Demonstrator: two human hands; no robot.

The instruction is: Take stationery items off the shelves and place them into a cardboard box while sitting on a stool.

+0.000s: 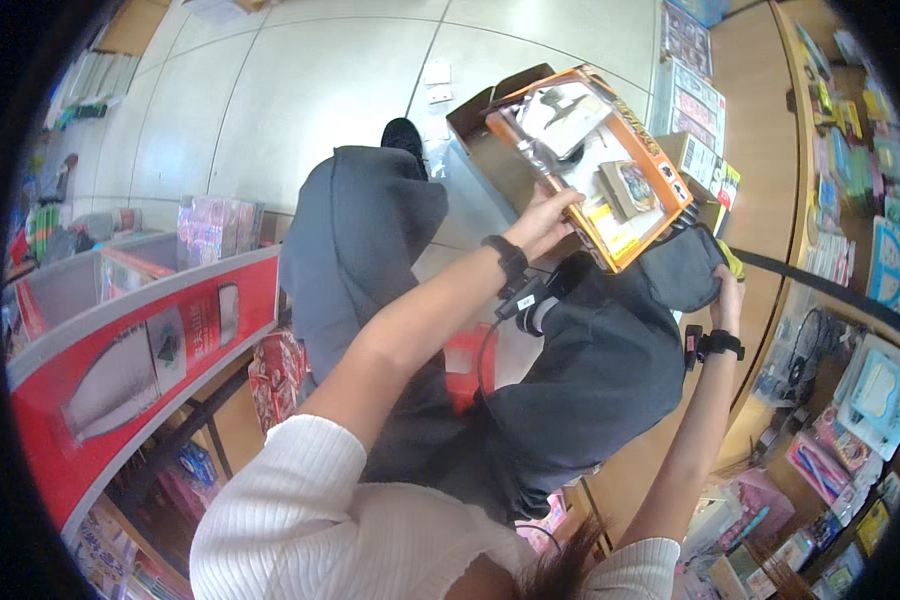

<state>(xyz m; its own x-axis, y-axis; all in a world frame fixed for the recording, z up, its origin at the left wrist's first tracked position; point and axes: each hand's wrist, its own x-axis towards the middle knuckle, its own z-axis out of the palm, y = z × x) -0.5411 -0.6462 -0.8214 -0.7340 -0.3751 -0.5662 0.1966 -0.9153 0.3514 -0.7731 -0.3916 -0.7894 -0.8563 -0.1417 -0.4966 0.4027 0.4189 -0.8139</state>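
My left hand [546, 223] grips the near left edge of a shallow orange display box [664, 184], tilted above my knee. Inside it are a small card box [626, 187], white packaging [566, 112] and some clear plastic. Its printed side bears writing. To the right, my right hand [729, 291] has its fingers on the edge of a dark, rounded, pouch-like item [682, 270]. A yellow piece [732, 259] shows beside those fingers. Behind the display box, an open brown cardboard carton [495, 142] stands on the floor, partly hidden.
Wooden shelving [757, 150] with packaged goods rises on the right. Boxed goods [690, 105] stand along its foot. On the left is a red-fronted display bin [195, 337]. A red plastic object [471, 367] lies between my legs, and white pieces [438, 82] rest on the tiled floor.
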